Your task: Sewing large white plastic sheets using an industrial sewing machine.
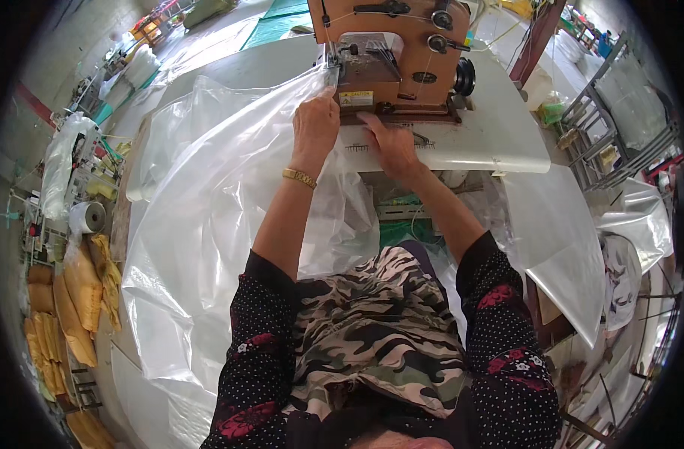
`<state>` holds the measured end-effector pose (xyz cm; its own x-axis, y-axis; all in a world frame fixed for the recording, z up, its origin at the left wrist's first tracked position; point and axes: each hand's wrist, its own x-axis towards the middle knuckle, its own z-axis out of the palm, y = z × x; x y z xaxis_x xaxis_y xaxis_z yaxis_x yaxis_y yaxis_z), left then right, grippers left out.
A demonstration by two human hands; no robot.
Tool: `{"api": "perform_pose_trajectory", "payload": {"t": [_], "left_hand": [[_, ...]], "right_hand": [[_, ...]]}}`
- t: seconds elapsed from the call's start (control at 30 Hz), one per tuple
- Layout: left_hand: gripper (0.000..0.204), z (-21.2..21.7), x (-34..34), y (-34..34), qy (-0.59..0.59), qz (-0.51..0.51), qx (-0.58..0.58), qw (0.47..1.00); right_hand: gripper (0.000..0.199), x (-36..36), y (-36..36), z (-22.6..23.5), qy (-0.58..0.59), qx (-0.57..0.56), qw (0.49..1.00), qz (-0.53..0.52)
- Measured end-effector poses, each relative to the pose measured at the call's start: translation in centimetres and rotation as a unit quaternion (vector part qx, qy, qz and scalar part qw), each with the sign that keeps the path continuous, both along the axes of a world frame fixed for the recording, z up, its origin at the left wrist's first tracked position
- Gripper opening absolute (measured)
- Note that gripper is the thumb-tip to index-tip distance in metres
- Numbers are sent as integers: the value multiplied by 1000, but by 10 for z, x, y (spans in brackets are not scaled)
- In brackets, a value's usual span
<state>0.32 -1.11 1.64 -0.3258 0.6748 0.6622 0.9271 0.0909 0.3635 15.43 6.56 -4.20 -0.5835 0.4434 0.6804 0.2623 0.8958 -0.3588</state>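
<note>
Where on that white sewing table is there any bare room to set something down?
The white table is bare to the right of the brown sewing machine, out to its rounded edge. The strip before the machine is crowded: the left hand grips the clear plastic sheet and the right hand lies flat there.

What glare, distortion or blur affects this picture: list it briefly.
Head view: daylight glares off the clear plastic sheet under the left hand; fisheye bends the white table edge and blackens the corners; the sewing machine and right hand stay sharp.
</note>
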Motion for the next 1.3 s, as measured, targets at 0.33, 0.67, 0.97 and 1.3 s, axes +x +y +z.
{"api": "perform_pose_trajectory", "payload": {"t": [0.33,0.67,0.97,1.3], "left_hand": [[25,7,-2,22,2,28,-7,1000],[41,1,13,-6,-49,27,11,998],[42,-68,92,-164,-60,46,-54,996],[36,-132,94,-301,-89,129,-50,986]], "right_hand": [[19,5,-3,-6,21,17,999,35],[24,17,-15,0,34,-152,983,94],[26,77,-102,-69,37,-307,950,43],[27,22,-133,-17,240,-415,874,83]]}}
